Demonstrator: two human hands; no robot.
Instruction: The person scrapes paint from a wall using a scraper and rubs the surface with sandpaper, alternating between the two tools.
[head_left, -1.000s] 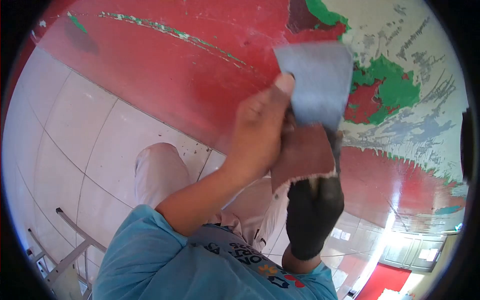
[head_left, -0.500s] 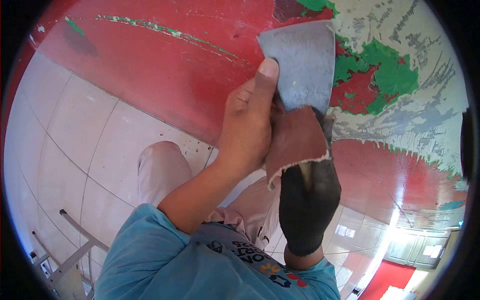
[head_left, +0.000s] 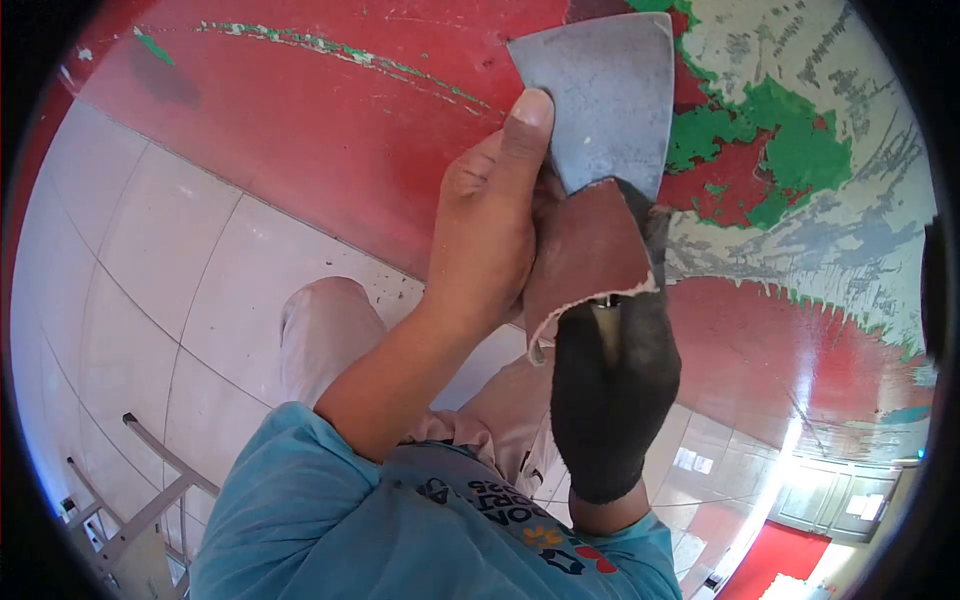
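Observation:
A wide scraper (head_left: 608,105) is held up in front of the wall, its metal blade pointing upward. My bare left hand (head_left: 482,220) has its thumb pressed on the blade's left edge, with the other fingers mostly hidden behind. My right hand (head_left: 618,400), in a black glove, is wrapped around the scraper's handle, a bit of which shows below the sheet. Between my hands, a curled reddish-brown piece of sandpaper (head_left: 590,240) covers the lower blade and upper handle; its left side lies against my left palm.
The red wall (head_left: 330,150) has flaked patches of green paint (head_left: 800,165) and a scraped pale area (head_left: 840,60) at right. White floor tiles (head_left: 130,280) carry small specks near the wall. A metal ladder-like frame (head_left: 150,510) stands at lower left.
Both hands have shifted slightly upward in view with the scraper and sandpaper. The grip looks the same.

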